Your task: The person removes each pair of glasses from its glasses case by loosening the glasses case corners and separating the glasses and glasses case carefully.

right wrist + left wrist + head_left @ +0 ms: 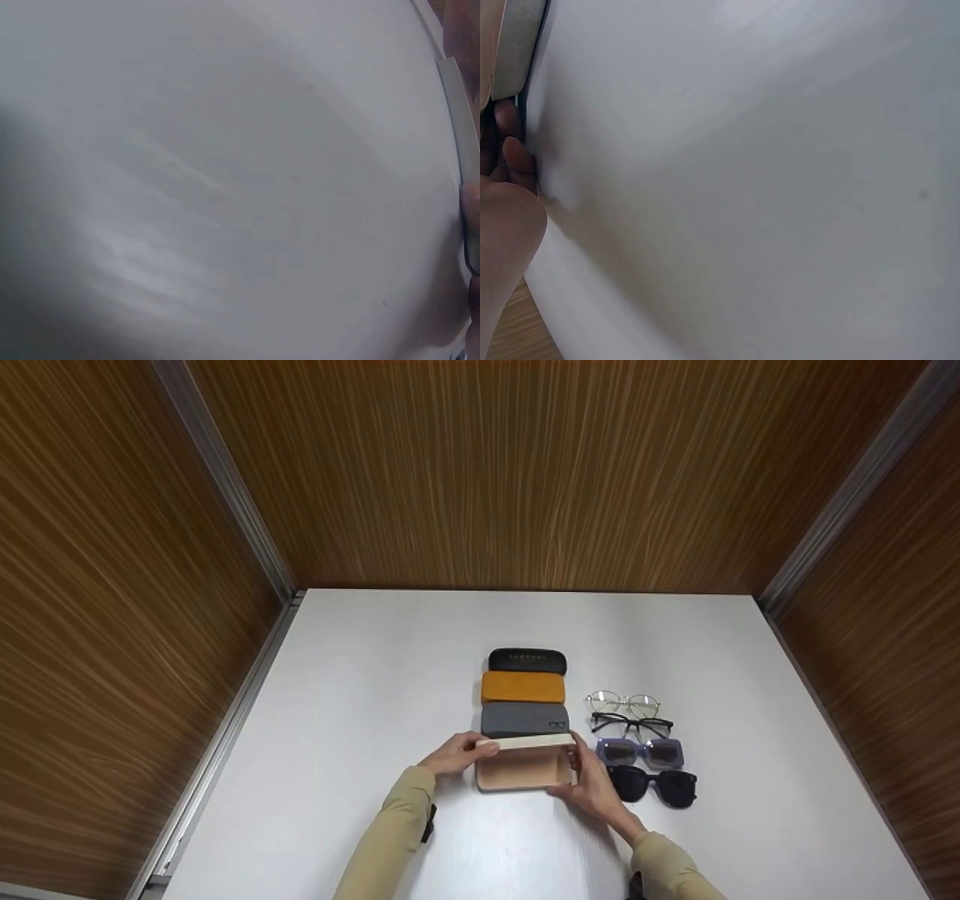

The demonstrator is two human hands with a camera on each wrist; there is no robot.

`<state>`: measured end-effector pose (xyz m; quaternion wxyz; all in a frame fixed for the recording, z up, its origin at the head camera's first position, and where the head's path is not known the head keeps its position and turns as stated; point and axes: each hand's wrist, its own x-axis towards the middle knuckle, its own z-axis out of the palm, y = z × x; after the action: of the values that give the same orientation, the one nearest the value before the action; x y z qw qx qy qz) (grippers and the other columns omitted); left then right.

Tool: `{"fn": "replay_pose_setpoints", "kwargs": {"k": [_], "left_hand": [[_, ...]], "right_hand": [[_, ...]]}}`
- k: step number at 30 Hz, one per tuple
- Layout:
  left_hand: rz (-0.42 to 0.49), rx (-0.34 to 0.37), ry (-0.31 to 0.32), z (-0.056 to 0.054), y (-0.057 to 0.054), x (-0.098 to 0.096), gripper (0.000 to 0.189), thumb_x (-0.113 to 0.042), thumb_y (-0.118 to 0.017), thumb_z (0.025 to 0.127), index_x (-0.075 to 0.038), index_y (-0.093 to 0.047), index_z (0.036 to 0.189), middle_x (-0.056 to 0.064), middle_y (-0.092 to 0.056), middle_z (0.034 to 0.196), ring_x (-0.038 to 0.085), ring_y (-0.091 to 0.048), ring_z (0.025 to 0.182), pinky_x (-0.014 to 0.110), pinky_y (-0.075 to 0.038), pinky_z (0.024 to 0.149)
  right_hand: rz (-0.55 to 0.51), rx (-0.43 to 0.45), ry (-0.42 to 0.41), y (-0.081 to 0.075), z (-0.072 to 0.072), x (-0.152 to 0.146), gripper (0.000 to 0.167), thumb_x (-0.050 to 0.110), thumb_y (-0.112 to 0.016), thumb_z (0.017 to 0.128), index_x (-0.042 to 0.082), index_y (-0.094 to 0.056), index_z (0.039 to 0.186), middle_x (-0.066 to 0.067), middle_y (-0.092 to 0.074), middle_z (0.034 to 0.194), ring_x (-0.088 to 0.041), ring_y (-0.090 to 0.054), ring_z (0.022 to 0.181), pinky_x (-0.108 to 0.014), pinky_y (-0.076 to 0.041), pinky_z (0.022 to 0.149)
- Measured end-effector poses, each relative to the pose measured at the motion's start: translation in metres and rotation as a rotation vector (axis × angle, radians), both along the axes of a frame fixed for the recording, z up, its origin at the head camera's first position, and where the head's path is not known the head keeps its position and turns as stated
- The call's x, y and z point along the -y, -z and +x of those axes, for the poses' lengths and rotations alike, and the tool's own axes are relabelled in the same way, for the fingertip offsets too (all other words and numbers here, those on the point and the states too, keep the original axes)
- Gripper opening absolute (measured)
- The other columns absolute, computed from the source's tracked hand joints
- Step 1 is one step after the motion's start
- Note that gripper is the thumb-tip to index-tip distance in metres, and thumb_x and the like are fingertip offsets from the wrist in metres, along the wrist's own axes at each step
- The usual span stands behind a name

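An opened glasses case [523, 772] with a pale pink inside lies on the table in front of me, its cream-edged lid [534, 742] raised at the back. My left hand [452, 755] pinches the lid's left end, thumb on the edge. At the other end my right hand [595, 789] grips the case, with the thumb at the front corner and fingers by the lid. In the left wrist view, curled fingers of the left hand [510, 161] show beside the case [519, 49]. Only a sliver of the case [454, 97] shows in the right wrist view.
Behind it lie a grey case [523, 718], an orange case [523, 688] and a black case [527, 661], all closed. To the right are clear glasses [643, 705], black-framed glasses [634, 724], purple sunglasses [664, 753] and black sunglasses [676, 789]. Wood-grain panels [480, 472] enclose the white table [375, 660].
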<state>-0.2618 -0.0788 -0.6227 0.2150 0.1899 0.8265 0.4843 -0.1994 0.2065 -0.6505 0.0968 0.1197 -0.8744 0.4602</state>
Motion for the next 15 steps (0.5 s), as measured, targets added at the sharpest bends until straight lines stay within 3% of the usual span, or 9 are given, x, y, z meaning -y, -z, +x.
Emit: {"fn": "replay_pose_setpoints", "kwargs": {"k": [8, 15], "left_hand": [[0.007, 0.006, -0.014, 0.0022, 0.0002, 0.0016, 0.058, -0.058, -0.063, 0.092, -0.007, -0.07, 0.121, 0.007, -0.064, 0.113, 0.013, -0.048, 0.095, 0.028, -0.041, 0.088], [-0.009, -0.012, -0.022, 0.0026, -0.0008, 0.0017, 0.052, -0.054, -0.065, 0.092, -0.01, -0.072, 0.12, 0.007, -0.066, 0.112, 0.011, -0.051, 0.094, 0.027, -0.043, 0.086]], "right_hand": [[-0.004, 0.02, 0.0, -0.002, 0.0006, 0.0005, 0.106, 0.006, -0.095, 0.058, -0.014, -0.038, 0.146, -0.01, -0.064, 0.095, -0.015, -0.051, 0.084, -0.025, -0.046, 0.076], [0.005, 0.025, 0.001, -0.0022, 0.0005, 0.0005, 0.106, 0.007, -0.095, 0.059, -0.014, -0.037, 0.146, -0.012, -0.064, 0.097, -0.017, -0.053, 0.086, -0.029, -0.048, 0.079]]}}
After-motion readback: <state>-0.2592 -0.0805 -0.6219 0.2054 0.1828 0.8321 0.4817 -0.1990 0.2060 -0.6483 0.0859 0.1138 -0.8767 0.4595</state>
